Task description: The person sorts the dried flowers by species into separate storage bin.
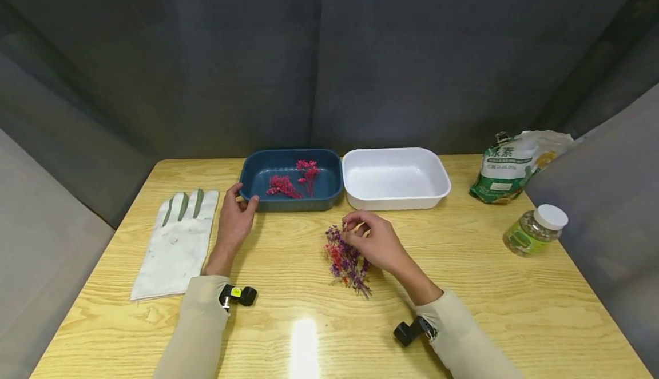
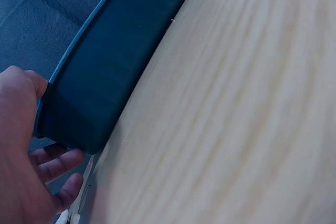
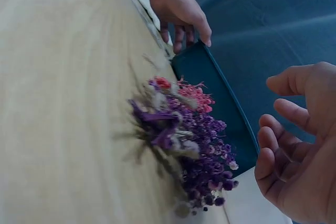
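My left hand [image 1: 237, 219] holds the front left corner of a dark blue tray [image 1: 293, 204], thumb at the rim and fingers round the outside. Inside that tray lie two sprigs of deep pink dried flowers, one sprig [image 1: 282, 186] at the front and another sprig [image 1: 308, 172] farther back. On the table in front lies a bunch of purple and pink dried flowers [image 3: 197, 145], stems toward me. Just above its right side hovers my right hand [image 1: 376, 242]. Its fingers [image 3: 289, 111] are loosely bent, with nothing between them and the thumb in the right wrist view.
A white tray [image 1: 396, 203] stands against the blue one's right side. White gloves [image 1: 177, 253] with grey-green finger parts lie at the left. Toward the right edge are a green and white bag [image 1: 507, 167], clipped at the top, and a white-lidded jar [image 1: 535, 230]. Dark cloth [image 1: 319, 70] hangs behind.
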### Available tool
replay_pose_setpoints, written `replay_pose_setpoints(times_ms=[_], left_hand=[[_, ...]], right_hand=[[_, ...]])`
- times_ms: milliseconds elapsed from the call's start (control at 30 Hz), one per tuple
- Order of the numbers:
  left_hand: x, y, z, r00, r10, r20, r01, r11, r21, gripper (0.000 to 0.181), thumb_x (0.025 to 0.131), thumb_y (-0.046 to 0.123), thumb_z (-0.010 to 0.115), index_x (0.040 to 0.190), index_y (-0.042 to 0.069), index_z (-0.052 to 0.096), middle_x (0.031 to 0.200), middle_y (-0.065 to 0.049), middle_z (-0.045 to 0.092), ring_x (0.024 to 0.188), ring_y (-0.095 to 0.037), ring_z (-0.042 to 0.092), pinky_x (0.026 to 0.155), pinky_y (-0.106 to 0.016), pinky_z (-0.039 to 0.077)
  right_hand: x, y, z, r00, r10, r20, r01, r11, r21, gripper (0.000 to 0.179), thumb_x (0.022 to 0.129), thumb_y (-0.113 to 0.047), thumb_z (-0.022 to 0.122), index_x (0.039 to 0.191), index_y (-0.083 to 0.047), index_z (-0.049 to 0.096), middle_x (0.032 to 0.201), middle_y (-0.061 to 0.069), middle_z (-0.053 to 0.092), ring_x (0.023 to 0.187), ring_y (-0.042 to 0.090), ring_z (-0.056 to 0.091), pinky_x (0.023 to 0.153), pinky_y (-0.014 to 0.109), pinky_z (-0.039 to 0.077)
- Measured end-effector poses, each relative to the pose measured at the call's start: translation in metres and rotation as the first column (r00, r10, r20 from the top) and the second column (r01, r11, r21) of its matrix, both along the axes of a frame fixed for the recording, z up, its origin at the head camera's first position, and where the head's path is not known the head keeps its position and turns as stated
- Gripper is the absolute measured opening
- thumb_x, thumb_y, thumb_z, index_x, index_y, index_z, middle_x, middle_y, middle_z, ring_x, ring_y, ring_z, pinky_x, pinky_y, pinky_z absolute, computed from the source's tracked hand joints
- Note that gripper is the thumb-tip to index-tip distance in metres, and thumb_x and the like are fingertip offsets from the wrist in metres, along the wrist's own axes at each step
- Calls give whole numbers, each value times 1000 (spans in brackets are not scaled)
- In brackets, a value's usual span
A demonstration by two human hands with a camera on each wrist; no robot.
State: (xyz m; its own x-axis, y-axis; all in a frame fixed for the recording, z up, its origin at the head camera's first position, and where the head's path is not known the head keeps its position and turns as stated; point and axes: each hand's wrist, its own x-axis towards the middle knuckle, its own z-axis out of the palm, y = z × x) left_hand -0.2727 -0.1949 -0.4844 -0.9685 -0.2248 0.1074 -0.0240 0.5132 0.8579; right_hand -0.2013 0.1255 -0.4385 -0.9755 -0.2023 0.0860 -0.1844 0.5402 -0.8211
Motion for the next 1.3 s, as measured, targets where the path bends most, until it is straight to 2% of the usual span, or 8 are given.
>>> replay_pose_setpoints(times_ms=[300,500,733,967,1133,1300], left_hand=[[0,1,0,1000,9,2,-9,1000,-25,61,97,41,54,147,14,32,133,-14,51,102,-26,56,86,-38,40],[0,-1,-1,1000,16,2,-16,999,-34,61,97,41,54,147,14,32,132,-14,52,101,-26,55,86,-38,39],[-2,0,-2,1000,11,-7,-11,999,-50,61,97,41,53,147,13,33,128,-14,53,101,-26,56,88,-40,40],[-2,1,0,1000,-2,4,2,999,-48,61,97,42,52,148,14,32,124,-13,53,100,-26,55,88,-40,39],[-2,1,-1,1000,3,16,-3,998,-59,60,98,41,52,148,15,31,122,-13,53,100,-25,54,88,-40,39],[-1,0,-1,1000,1,20,0,998,-67,62,98,44,50,149,16,30,125,-12,52,102,-25,55,87,-40,40]], right_hand=[[17,4,-7,995,71,63,-73,997,29,23,83,-21,74,105,-15,69,89,-5,66,74,13,60,61,25,48],[22,1,-11,991,129,38,-132,987,93,17,83,-20,74,99,-18,69,83,-8,66,67,11,58,60,24,47],[27,-5,-18,983,184,1,-182,969,166,17,81,-17,73,98,-18,70,80,-11,66,62,5,57,61,20,47],[30,-8,-26,982,181,-58,-161,954,252,23,77,-23,80,98,-21,70,79,-15,64,68,-2,56,67,20,47],[30,-9,-30,981,175,-88,-139,939,313,29,73,-28,83,98,-24,68,76,-14,64,64,-2,53,64,20,45],[30,-11,-33,980,165,-109,-120,934,336,29,72,-27,84,96,-25,68,73,-16,62,62,-3,52,61,19,43]])
